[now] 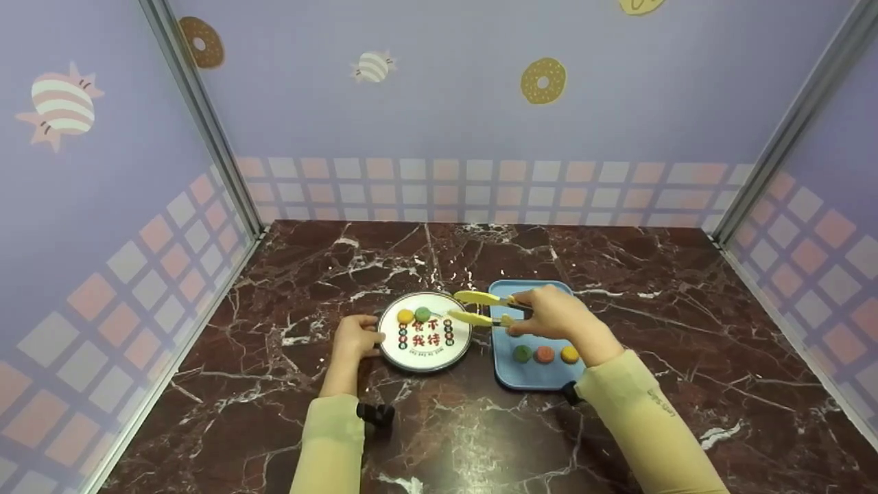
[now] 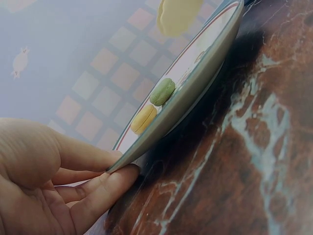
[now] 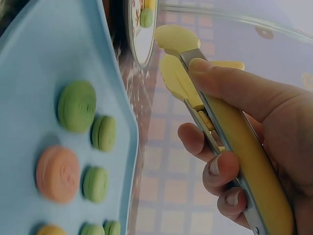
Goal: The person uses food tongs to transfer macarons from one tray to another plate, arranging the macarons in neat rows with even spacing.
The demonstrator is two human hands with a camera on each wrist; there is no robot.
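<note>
My left hand point(image 1: 357, 337) pinches the left rim of a round white plate point(image 1: 429, 357) with red characters printed on it; in the left wrist view thumb and fingers hold its edge. On the plate a yellow macaron point(image 2: 144, 119) lies beside a green macaron point(image 2: 162, 91). My right hand point(image 1: 554, 314) grips yellow-tipped tongs point(image 3: 239, 152). Their tips are spread apart with nothing between them, over the plate's right edge. Below that hand is a blue tray point(image 1: 507, 374) bearing a green macaron point(image 1: 523, 354), a pink macaron point(image 1: 544, 355), a yellow macaron point(image 1: 569, 355) and further ones.
The dark red marbled tabletop point(image 1: 288, 288) extends around the plate and tray. Patterned lilac walls point(image 1: 446, 116) enclose it at the back and both sides. In the right wrist view several green macarons point(image 3: 95, 184) stand on the tray, near its rim.
</note>
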